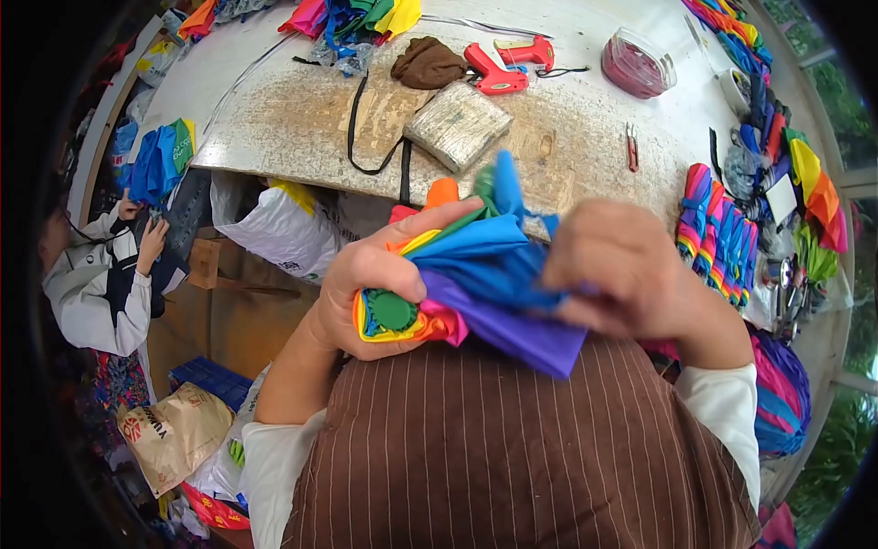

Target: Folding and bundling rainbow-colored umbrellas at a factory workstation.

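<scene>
Gripping a folded rainbow-coloured fabric piece (476,274) close to the chest, above a brown striped apron (512,448), the left hand (366,288) closes around its bunched end, where a green round cap (393,311) shows between thumb and fingers. The right hand (631,270) pinches the blue and purple folds on the other side, fingers clenched on the cloth. Beyond lies a worn worktable (302,119) carrying a red glue gun (498,66), a brown cloth lump (428,62), a grey wrapped block (457,125) and a round container of dark red bits (637,62). Finished rainbow bundles (718,240) lie at the right. Another person (101,274) sits at far left.
</scene>
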`<action>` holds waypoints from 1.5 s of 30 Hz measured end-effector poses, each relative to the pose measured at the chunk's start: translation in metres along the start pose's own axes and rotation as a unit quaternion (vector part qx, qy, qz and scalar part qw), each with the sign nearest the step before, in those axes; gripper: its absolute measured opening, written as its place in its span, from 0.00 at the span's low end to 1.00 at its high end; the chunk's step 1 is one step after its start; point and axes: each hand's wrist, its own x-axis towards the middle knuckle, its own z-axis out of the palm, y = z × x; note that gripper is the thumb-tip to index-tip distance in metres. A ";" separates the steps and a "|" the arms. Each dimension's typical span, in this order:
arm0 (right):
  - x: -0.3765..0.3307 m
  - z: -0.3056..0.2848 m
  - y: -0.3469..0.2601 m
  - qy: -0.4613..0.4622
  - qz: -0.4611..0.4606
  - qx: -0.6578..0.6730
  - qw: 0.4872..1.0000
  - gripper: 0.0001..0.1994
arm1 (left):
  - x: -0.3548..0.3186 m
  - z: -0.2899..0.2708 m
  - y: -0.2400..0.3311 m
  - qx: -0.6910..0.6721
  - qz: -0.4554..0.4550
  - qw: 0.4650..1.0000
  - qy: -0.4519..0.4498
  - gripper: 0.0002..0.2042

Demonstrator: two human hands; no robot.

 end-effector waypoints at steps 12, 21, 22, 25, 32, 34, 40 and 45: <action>-0.011 -0.010 0.030 0.032 0.067 0.078 0.994 0.13 | 0.007 0.007 0.004 -0.047 -0.062 0.996 -0.042 0.15; -0.045 0.013 0.046 -0.078 0.128 -0.008 0.989 0.13 | 0.012 0.008 0.012 -0.068 -0.102 0.991 -0.060 0.13; -0.039 0.009 0.039 -0.077 0.129 -0.008 0.989 0.13 | 0.011 0.007 0.011 -0.071 -0.104 0.990 -0.060 0.13; -0.022 -0.003 0.022 0.039 0.068 -0.073 0.994 0.29 | 0.009 0.005 0.013 -0.076 -0.109 0.990 -0.055 0.13; -0.004 0.016 0.016 0.090 -0.075 -0.026 0.993 0.22 | 0.011 0.003 0.015 -0.090 -0.115 0.988 -0.050 0.13; -0.005 0.019 0.008 0.105 -0.079 -0.033 0.991 0.20 | 0.009 0.006 0.016 -0.085 -0.114 0.989 -0.045 0.13; -0.010 0.009 -0.003 0.198 -0.019 -0.041 0.979 0.21 | 0.003 0.012 0.017 -0.084 -0.111 0.990 -0.032 0.13; -0.007 0.009 0.008 0.144 -0.061 -0.143 0.977 0.13 | 0.015 0.002 0.006 -0.029 -0.021 0.998 -0.059 0.13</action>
